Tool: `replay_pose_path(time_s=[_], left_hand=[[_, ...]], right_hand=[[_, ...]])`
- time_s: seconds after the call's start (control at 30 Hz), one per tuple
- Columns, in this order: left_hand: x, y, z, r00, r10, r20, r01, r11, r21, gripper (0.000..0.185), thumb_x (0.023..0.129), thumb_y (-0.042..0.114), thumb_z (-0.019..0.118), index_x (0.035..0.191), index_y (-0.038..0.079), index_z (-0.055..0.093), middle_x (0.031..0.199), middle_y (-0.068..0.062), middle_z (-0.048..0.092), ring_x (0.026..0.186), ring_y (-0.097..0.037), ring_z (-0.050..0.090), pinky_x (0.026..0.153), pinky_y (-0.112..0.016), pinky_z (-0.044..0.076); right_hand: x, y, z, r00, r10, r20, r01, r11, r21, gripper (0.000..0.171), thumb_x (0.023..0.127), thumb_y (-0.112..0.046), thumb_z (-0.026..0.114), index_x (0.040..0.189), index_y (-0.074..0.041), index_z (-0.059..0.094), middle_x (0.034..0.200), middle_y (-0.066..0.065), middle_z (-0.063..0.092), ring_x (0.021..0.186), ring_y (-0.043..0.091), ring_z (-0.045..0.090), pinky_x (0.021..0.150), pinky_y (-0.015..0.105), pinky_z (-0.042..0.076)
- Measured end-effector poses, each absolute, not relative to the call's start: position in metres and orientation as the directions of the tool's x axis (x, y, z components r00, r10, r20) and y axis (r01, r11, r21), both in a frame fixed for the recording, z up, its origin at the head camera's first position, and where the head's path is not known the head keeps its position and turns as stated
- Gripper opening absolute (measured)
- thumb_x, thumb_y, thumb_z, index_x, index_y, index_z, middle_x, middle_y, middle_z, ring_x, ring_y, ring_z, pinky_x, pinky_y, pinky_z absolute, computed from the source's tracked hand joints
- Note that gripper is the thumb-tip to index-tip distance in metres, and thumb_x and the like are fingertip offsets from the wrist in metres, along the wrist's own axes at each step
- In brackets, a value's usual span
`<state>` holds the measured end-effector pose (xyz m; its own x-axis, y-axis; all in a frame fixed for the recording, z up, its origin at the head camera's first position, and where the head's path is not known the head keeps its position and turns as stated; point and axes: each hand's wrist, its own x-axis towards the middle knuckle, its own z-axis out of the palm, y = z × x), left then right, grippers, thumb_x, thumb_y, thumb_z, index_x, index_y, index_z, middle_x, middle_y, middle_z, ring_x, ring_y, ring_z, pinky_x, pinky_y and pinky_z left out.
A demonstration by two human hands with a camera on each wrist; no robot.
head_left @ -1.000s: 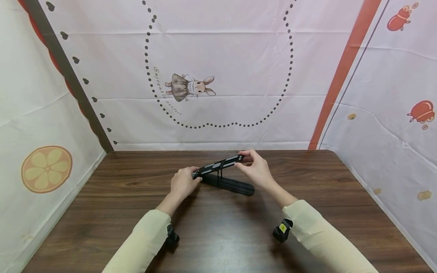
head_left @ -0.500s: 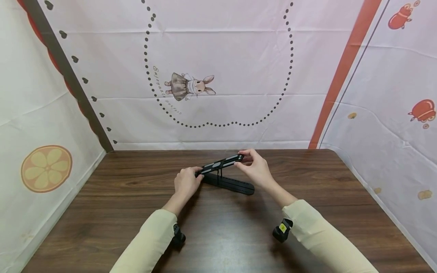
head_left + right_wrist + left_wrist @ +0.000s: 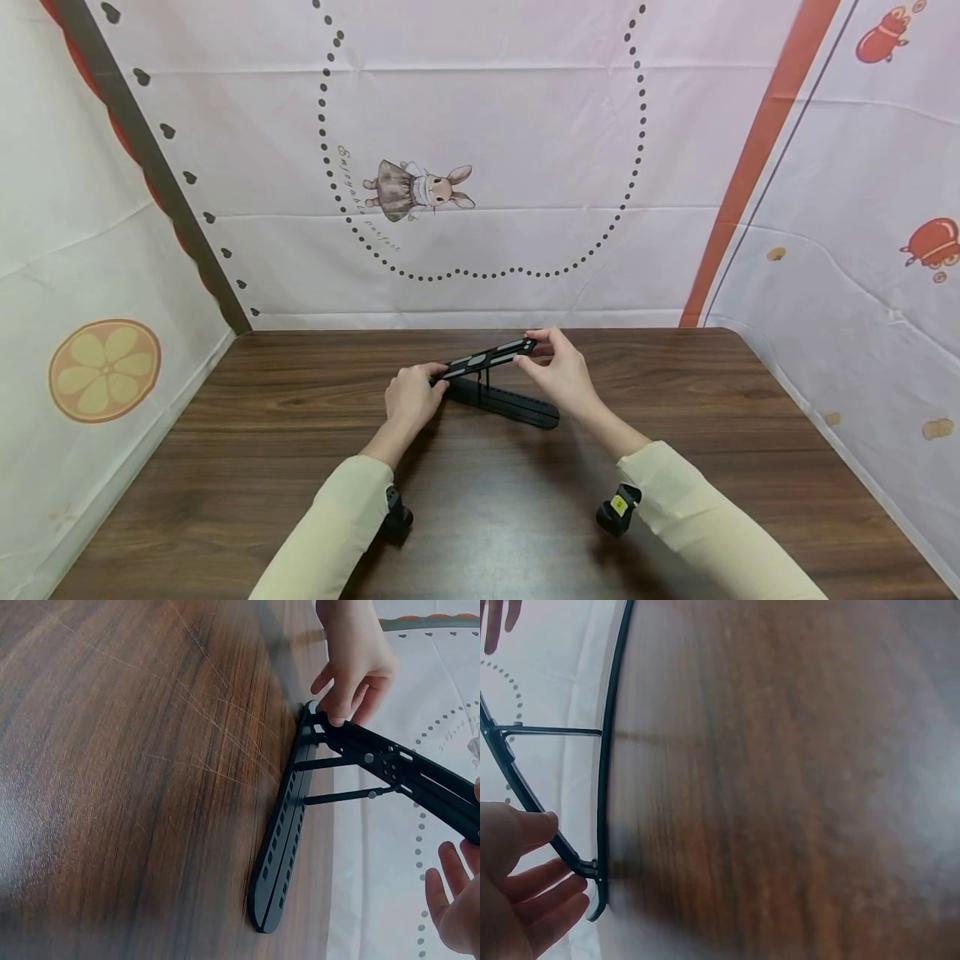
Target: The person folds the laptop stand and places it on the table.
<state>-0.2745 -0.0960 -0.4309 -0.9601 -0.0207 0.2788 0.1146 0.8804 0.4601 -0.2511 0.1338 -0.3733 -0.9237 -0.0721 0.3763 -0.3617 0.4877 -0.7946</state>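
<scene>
The fingers of the left hand (image 3: 411,398) curl round the hinged end of a black folding stand (image 3: 495,383), thumb on top and fingertips underneath, as the left wrist view shows. The right hand (image 3: 558,372) pinches the raised end of the stand's top plate between thumb and fingertips; the remaining fingers are loosely spread.

The stand sits on a dark wooden table (image 3: 675,467), toward the far edge. Its slotted base bar lies flat on the wood, the top plate slopes up from the hinge, and two thin struts prop the plate off the base.

It looks stiff and light, probably thin metal or hard plastic, with smooth edges that could slip under a loose pinch. The struts look like the weakest parts, so the plate's ends and the hinge seem the safest places to hold. Behind the stand hangs a printed cloth (image 3: 480,167) with a rabbit on it.
</scene>
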Motion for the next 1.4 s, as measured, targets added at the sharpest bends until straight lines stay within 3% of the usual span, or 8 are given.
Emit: replay_pose_path(time_s=[0.43,0.73,0.97,1.4], left_hand=[[-0.285,-0.096,-0.429,-0.967,-0.021,0.252,0.108,0.867,0.486,0.024,0.084,0.027,0.067,0.108,0.026,0.069,0.101,-0.005,0.070,0.054,-0.018,0.054,0.042,-0.028,0.036],[-0.291,-0.094,-0.428,-0.975,-0.044,0.217,0.079,0.844,0.530,0.025,0.084,0.025,0.067,0.109,0.025,0.069,0.102,-0.006,0.069,0.048,-0.015,0.046,0.042,-0.026,0.029],[-0.292,-0.094,-0.429,-0.978,-0.047,0.201,0.074,0.831,0.551,0.025,0.085,0.026,0.066,0.110,0.026,0.069,0.105,-0.006,0.069,0.045,-0.015,0.040,0.043,-0.026,0.026],[-0.292,-0.093,-0.427,-0.979,-0.056,0.195,0.065,0.826,0.560,0.024,0.085,0.026,0.066,0.109,0.026,0.069,0.105,-0.004,0.069,0.056,-0.018,0.052,0.044,-0.027,0.033]], right_hand=[[-0.252,0.131,-0.376,-0.908,-0.059,0.414,-0.391,0.469,-0.792,0.037,0.084,-0.013,0.067,0.117,-0.002,0.053,0.118,0.010,0.057,0.095,0.028,0.062,0.080,0.045,0.051],[-0.250,0.137,-0.379,-0.898,-0.084,0.431,-0.412,0.500,-0.761,0.040,0.086,-0.013,0.064,0.124,-0.008,0.051,0.121,0.007,0.057,0.098,0.023,0.063,0.078,0.039,0.052],[-0.246,0.149,-0.389,-0.900,-0.189,0.393,-0.429,0.550,-0.717,0.050,0.087,-0.014,0.063,0.132,-0.007,0.043,0.123,0.013,0.057,0.108,0.027,0.058,0.083,0.041,0.050],[-0.242,0.167,-0.413,-0.878,-0.392,0.275,-0.479,0.695,-0.537,0.054,0.083,-0.019,0.068,0.130,-0.001,0.048,0.124,0.013,0.056,0.109,0.031,0.056,0.089,0.046,0.045]])
